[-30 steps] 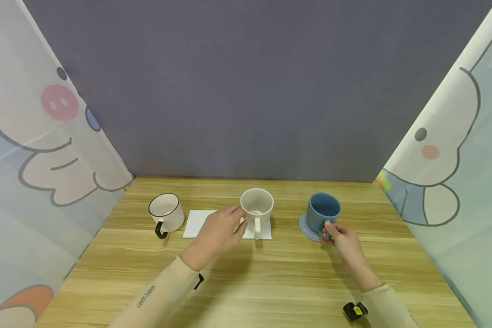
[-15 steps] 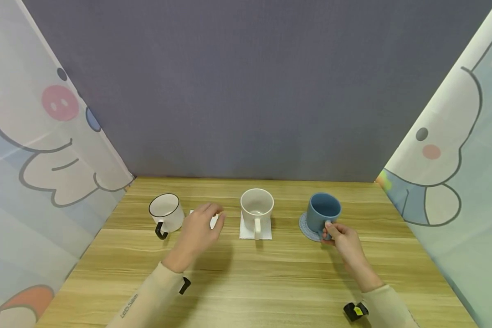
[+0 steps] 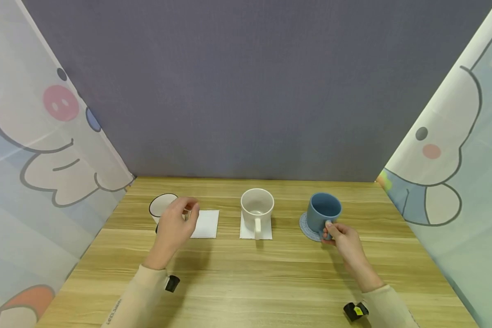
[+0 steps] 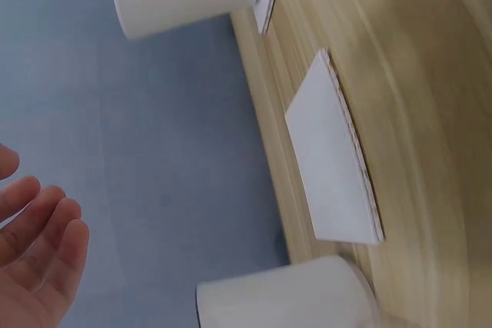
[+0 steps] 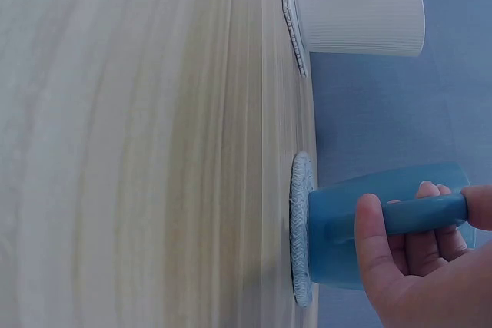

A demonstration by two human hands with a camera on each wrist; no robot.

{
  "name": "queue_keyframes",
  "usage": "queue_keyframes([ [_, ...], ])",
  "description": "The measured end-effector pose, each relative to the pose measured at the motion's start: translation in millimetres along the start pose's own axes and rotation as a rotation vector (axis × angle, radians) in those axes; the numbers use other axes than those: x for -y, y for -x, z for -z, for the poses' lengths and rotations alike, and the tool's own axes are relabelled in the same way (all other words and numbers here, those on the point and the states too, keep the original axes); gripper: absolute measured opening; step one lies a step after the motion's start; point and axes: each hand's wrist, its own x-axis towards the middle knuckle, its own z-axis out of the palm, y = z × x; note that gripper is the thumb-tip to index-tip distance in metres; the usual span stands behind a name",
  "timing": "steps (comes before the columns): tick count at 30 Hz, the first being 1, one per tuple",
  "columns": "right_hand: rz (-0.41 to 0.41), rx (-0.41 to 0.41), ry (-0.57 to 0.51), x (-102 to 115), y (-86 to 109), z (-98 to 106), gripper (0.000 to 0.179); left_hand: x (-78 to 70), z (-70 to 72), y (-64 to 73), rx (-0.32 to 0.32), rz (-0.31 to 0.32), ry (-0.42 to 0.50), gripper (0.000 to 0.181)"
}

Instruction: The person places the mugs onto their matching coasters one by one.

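At the right of the table a blue mug (image 3: 321, 209) stands on a round blue coaster (image 3: 305, 228). My right hand (image 3: 347, 246) grips its handle, which the right wrist view shows between thumb and fingers. On the left, my left hand (image 3: 172, 230) hangs in front of a white mug with a dark rim (image 3: 159, 206), hiding much of it and its handle. The left wrist view shows that hand's loosely bent fingers (image 4: 65, 255) holding nothing, apart from the mug. Beside this mug lies a square white coaster (image 3: 206, 224) with nothing on it.
A cream mug (image 3: 256, 202) stands mid-table on another square white coaster (image 3: 246, 231), its handle facing me. A grey panel (image 3: 254, 91) rises behind the wooden table (image 3: 246, 282). Printed curtains (image 3: 455, 136) flank both sides.
My left hand has moved left, from beside the cream mug, across the bare square coaster, to the dark-rimmed mug. My right hand and the blue mug have stayed put.
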Motion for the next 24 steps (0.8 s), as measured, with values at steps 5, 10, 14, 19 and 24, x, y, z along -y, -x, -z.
queue_keyframes([
  [5,0.000,0.001,0.000,1,0.7,0,0.040,13.4,9.7,1.9,-0.027,0.039,0.021,0.009],
  [10,0.000,-0.002,-0.001,1,1.3,0,0.040,26.1,17.5,4.8,-0.044,0.055,-0.009,0.009],
  [14,-0.003,0.000,-0.004,1,1.7,1,0.039,35.2,22.8,8.0,-0.053,0.096,-0.021,0.010],
  [19,0.001,0.002,-0.005,1,1.9,0,0.039,46.8,30.2,11.8,-0.077,0.133,-0.057,0.011],
  [24,0.011,0.001,0.000,1,2.0,0,0.040,57.8,39.3,13.2,-0.104,0.173,-0.084,0.014],
])
